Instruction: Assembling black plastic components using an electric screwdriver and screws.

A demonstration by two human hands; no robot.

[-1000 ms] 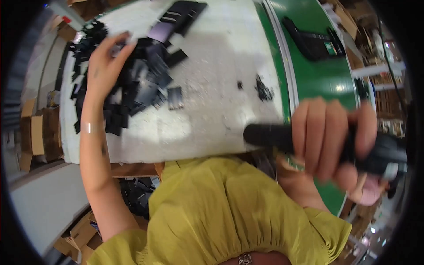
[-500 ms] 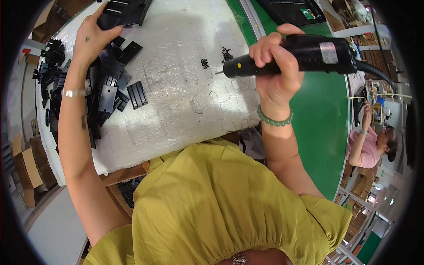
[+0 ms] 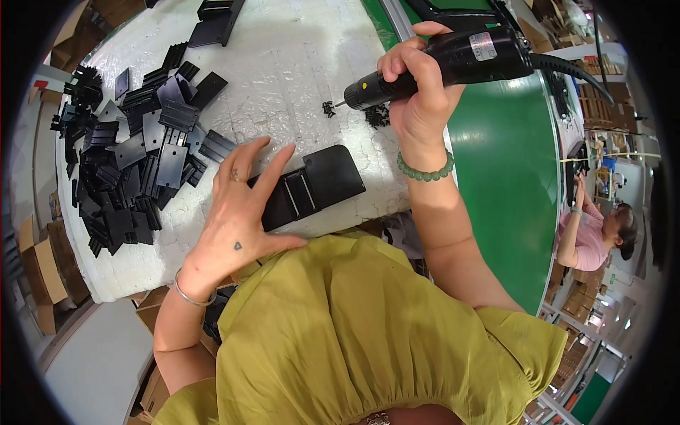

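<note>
My left hand (image 3: pixel 237 212) is spread around the left end of a black plastic part (image 3: pixel 334 176) lying near the table's front edge. Its index finger reaches past the part's upper side and the thumb lies by its lower side; the fingers are apart. Two light strips run across the part's slotted middle. In my right hand (image 3: pixel 423 95) is a black electric screwdriver (image 3: pixel 453 60), held sideways with its bit pointing left. The bit's tip is at a small cluster of black screws (image 3: pixel 328 109). More black screws (image 3: pixel 377 115) lie partly behind the tool's nose.
Black plastic pieces (image 3: pixel 131 156) are heaped at the left on the white padded surface (image 3: pixel 262 92). Another black part (image 3: pixel 212 28) lies at the far edge. A green tabletop (image 3: pixel 503 191) extends to the right. Beyond it a person in pink (image 3: pixel 591 237) works; a cable trails from the screwdriver.
My left hand has come from the far left edge to the near middle, where a black part now lies. My right hand and screwdriver have shifted left and slightly away, bringing the bit to the screws.
</note>
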